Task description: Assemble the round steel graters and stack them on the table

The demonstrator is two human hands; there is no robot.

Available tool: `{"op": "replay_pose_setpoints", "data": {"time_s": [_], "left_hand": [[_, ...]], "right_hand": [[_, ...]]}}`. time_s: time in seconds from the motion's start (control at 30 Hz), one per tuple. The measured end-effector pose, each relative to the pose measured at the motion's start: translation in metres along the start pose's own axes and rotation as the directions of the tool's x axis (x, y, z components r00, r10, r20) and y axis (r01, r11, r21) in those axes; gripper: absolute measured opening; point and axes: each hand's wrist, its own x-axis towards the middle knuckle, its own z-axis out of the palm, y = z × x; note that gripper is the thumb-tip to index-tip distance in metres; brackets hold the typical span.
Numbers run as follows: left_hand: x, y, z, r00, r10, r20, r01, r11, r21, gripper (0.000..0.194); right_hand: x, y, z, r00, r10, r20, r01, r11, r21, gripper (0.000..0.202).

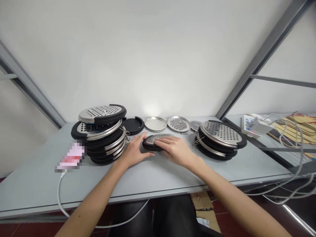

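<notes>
Between my hands, low over the middle of the table, is a round metal grater [164, 135] with a black rim section along its near left side. My left hand [133, 150] curves around that left side, thumb in front and fingers behind. My right hand [176, 150] grips it from the right, fingers laid across the perforated top; its thumb is hidden. Behind them, a black round holder [133, 125], a plain metal disc [155, 123] and a perforated grater disc [178, 124] lie in a row. Another perforated disc [195, 125] is partly covered.
A tall stack of round graters [103, 141] rises at the left, a shorter stack [219, 138] at the right. A blurred-out pink item [71, 158] with a white cable [59, 191] lies near the left stack. A power strip [249, 126] and cables sit far right.
</notes>
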Motion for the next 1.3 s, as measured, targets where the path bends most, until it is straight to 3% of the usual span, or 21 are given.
{"op": "replay_pose_setpoints", "data": {"time_s": [0.13, 0.23, 0.3, 0.37, 0.5, 0.67, 0.8, 0.93, 1.1, 1.2, 1.3], "left_hand": [[-0.003, 0.002, -0.002, 1.0, -0.014, 0.022, 0.015, 0.999, -0.035, 0.095], [-0.004, 0.003, 0.0, 0.999, -0.024, 0.049, 0.025, 0.999, -0.02, 0.081], [-0.005, 0.004, 0.002, 0.996, -0.008, 0.084, 0.007, 1.0, 0.013, 0.07], [-0.005, 0.005, 0.003, 0.992, 0.01, 0.123, -0.015, 0.999, 0.034, 0.061], [-0.005, 0.009, 0.004, 0.988, 0.033, 0.154, -0.039, 0.999, 0.037, 0.049], [-0.005, 0.01, 0.005, 0.988, 0.038, 0.153, -0.045, 0.998, 0.042, 0.046], [-0.005, 0.007, 0.008, 0.99, 0.049, 0.133, -0.055, 0.998, 0.037, 0.042], [-0.004, 0.004, 0.01, 0.99, 0.052, 0.135, -0.058, 0.997, 0.045, 0.041], [-0.004, 0.003, 0.01, 0.988, 0.059, 0.145, -0.068, 0.996, 0.058, 0.04], [-0.004, 0.003, 0.01, 0.988, 0.069, 0.136, -0.078, 0.995, 0.058, 0.038], [-0.004, 0.002, 0.01, 0.988, 0.072, 0.138, -0.081, 0.995, 0.061, 0.037]], "right_hand": [[-0.014, 0.019, -0.031, 0.966, 0.028, -0.257, -0.025, 1.0, 0.013, 0.043], [-0.029, 0.039, -0.066, 0.837, 0.082, -0.541, -0.096, 0.995, 0.003, 0.041], [-0.043, 0.054, -0.09, 0.759, 0.085, -0.645, -0.127, 0.992, -0.018, 0.038], [-0.06, 0.069, -0.11, 0.715, 0.068, -0.696, -0.165, 0.984, -0.073, 0.037], [-0.102, 0.096, -0.133, 0.739, 0.044, -0.673, -0.245, 0.947, -0.207, 0.04], [-0.137, 0.108, -0.13, 0.809, 0.015, -0.587, -0.268, 0.899, -0.346, 0.036], [-0.142, 0.106, -0.123, 0.812, 0.015, -0.584, -0.255, 0.909, -0.331, 0.035], [-0.141, 0.106, -0.121, 0.825, -0.074, -0.56, -0.227, 0.865, -0.448, 0.036], [-0.144, 0.118, -0.125, 0.78, -0.16, -0.604, -0.283, 0.772, -0.57, 0.035], [-0.146, 0.125, -0.126, 0.774, -0.15, -0.615, -0.318, 0.748, -0.582, 0.037], [-0.149, 0.125, -0.123, 0.775, -0.082, -0.626, -0.336, 0.786, -0.519, 0.036]]}}
